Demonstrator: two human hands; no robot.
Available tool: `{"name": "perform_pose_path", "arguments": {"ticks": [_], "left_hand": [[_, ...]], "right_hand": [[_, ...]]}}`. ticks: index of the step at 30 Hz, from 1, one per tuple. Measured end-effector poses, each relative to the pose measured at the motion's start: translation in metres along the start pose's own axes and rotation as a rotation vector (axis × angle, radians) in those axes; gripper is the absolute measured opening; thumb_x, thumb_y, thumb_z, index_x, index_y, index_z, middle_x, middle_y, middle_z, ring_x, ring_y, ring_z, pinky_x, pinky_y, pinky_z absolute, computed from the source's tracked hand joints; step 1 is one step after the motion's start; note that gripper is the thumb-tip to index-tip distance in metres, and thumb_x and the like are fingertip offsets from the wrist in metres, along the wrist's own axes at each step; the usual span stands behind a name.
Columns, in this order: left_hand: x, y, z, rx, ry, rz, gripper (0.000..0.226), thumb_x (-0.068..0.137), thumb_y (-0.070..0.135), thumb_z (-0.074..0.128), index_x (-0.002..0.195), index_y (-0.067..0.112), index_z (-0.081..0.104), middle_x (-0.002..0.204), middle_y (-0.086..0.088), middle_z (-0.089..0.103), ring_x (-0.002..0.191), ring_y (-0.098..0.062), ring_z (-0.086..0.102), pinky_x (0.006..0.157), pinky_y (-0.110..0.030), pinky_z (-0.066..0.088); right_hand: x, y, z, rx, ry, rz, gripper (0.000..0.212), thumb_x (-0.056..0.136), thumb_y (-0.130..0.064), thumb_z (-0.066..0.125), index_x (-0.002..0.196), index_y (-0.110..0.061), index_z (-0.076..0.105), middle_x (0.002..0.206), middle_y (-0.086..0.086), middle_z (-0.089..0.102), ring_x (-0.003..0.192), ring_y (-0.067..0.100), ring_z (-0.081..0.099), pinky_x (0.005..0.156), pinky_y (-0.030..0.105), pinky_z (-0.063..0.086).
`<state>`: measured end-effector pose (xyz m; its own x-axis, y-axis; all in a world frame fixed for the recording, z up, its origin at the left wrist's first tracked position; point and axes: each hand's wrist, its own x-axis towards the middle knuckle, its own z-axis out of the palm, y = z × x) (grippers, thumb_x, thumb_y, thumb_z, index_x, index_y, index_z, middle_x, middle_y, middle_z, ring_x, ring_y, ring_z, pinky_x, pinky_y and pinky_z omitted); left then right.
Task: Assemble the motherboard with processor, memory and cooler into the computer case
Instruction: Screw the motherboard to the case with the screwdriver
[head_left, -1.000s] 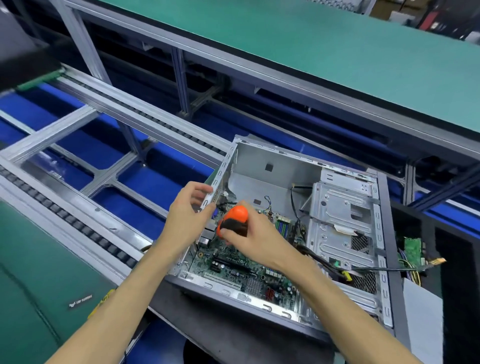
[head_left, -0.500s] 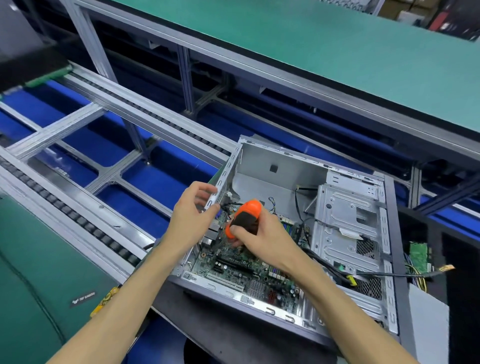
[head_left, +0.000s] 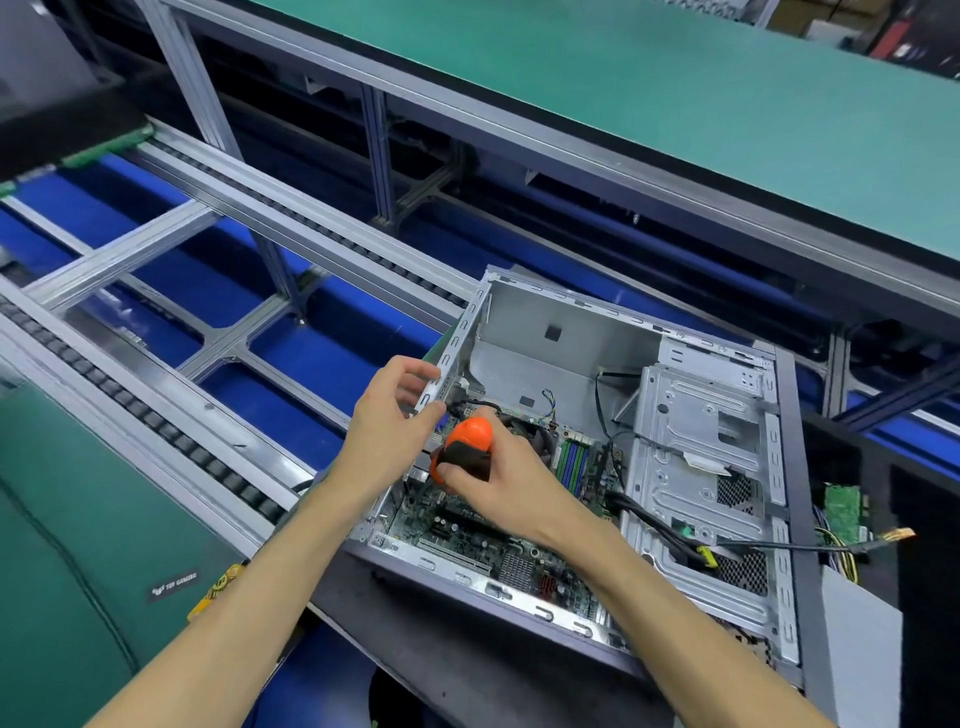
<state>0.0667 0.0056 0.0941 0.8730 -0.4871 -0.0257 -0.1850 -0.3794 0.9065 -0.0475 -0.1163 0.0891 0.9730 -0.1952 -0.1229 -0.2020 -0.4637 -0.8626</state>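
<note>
An open silver computer case (head_left: 566, 343) lies on its side in the middle of the head view. A green motherboard (head_left: 467, 540) lies flat inside it, with green and blue memory slots (head_left: 574, 462) near the drive cage. My left hand (head_left: 389, 426) grips the case's left rear edge, thumb inside and fingers outside. My right hand (head_left: 498, 483) is wrapped around the orange and black handle of a screwdriver (head_left: 465, 447), held upright over the board's upper left area. The screwdriver's tip and the cooler are hidden behind my right hand.
A silver drive cage (head_left: 701, 457) fills the case's right half, with black cables (head_left: 654, 525) trailing out to the right. A small green circuit board (head_left: 844, 512) lies right of the case. A roller conveyor rail (head_left: 156, 421) runs along the left, beside a green mat (head_left: 78, 545).
My right hand with the screwdriver has shifted slightly back toward the left and lower over the board. My left hand keeps its grip on the case edge.
</note>
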Motion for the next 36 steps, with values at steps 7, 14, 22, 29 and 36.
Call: {"name": "perform_pose_path", "arguments": {"ticks": [7,14,22,29,36], "left_hand": [[0.000,0.000,0.001,-0.008,0.000,-0.003,0.026,0.089,0.016,0.070,0.106,0.033,0.059,0.105,0.011,0.060,0.094,0.001,0.056,0.074,-0.017,0.043],[0.000,0.000,0.001,-0.006,0.005,-0.003,0.027,0.089,0.016,0.070,0.106,0.034,0.059,0.106,0.010,0.061,0.096,-0.002,0.056,0.077,-0.021,0.047],[0.000,0.001,0.000,-0.012,0.001,0.005,0.027,0.089,0.015,0.069,0.107,0.032,0.061,0.107,0.011,0.061,0.097,0.000,0.056,0.076,-0.016,0.043],[-0.005,0.019,-0.010,0.164,0.086,0.147,0.014,0.094,0.044,0.060,0.088,0.032,0.063,0.087,0.010,0.053,0.075,0.000,0.053,0.067,-0.022,0.044],[-0.022,0.057,-0.031,0.770,-0.225,0.188,0.045,0.072,0.078,0.055,0.079,0.035,0.044,0.061,0.005,0.056,0.059,-0.011,0.055,0.049,-0.030,0.036]], "right_hand": [[0.000,0.000,0.000,-0.006,-0.019,0.003,0.029,0.089,-0.041,0.064,0.100,-0.026,0.043,0.081,0.001,0.069,0.070,0.018,0.064,0.073,0.046,0.054],[-0.001,-0.003,0.001,-0.028,-0.026,-0.012,0.029,0.091,-0.037,0.064,0.101,-0.020,0.043,0.082,0.008,0.069,0.074,0.028,0.063,0.074,0.050,0.053],[0.000,-0.008,0.002,-0.103,-0.068,-0.145,0.029,0.096,-0.033,0.066,0.105,-0.033,0.038,0.091,-0.003,0.072,0.078,0.015,0.065,0.076,0.041,0.052],[0.004,-0.007,0.001,-0.228,-0.048,-0.197,0.033,0.094,-0.043,0.067,0.104,-0.029,0.040,0.081,-0.007,0.064,0.061,-0.002,0.053,0.063,0.020,0.044],[0.007,-0.007,0.004,-0.111,-0.057,-0.205,0.056,0.093,-0.031,0.069,0.140,-0.029,0.038,0.099,-0.003,0.071,0.086,0.018,0.067,0.081,0.042,0.055]]}}
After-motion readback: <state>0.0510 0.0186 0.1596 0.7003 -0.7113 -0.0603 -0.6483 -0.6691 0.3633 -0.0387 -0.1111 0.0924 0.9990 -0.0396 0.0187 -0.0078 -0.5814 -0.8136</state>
